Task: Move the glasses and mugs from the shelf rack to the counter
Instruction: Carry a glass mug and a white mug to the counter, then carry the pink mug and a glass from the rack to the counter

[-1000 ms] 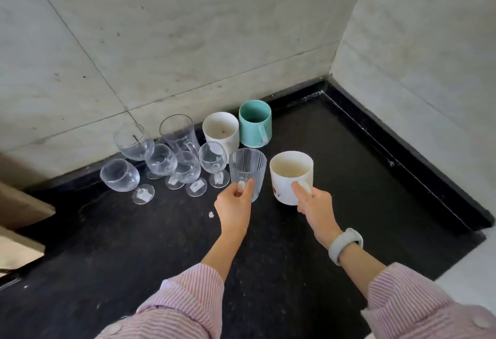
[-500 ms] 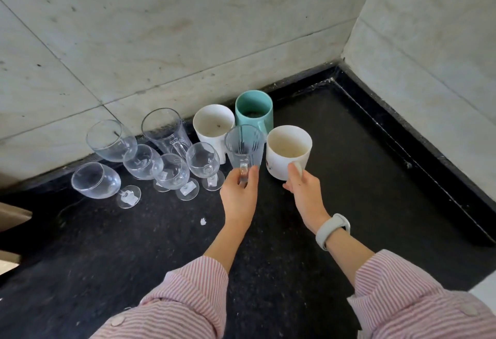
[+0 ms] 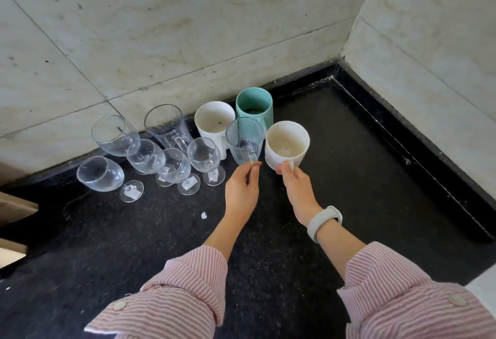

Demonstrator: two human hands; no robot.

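Observation:
On the black counter (image 3: 349,204) my left hand (image 3: 241,191) pinches the handle of a clear glass mug (image 3: 244,138). My right hand (image 3: 298,191) grips the handle of a white mug (image 3: 285,142) just to its right. Both mugs stand in front of a second white mug (image 3: 213,121) and a teal mug (image 3: 254,106) near the wall. Left of them stand a tall clear glass mug (image 3: 167,126) and several stemmed glasses (image 3: 171,167), some with small tags on their feet.
Pale tiled walls (image 3: 188,30) close the counter at the back and right, meeting in a corner. A raised black rim (image 3: 429,150) runs along the right wall. A cardboard edge (image 3: 13,207) juts in at the far left. A white scrap (image 3: 204,215) lies on the counter.
Both hands have carried the glass mug and the white mug farther back toward the wall, up to the teal and white mugs. The view has tilted closer.

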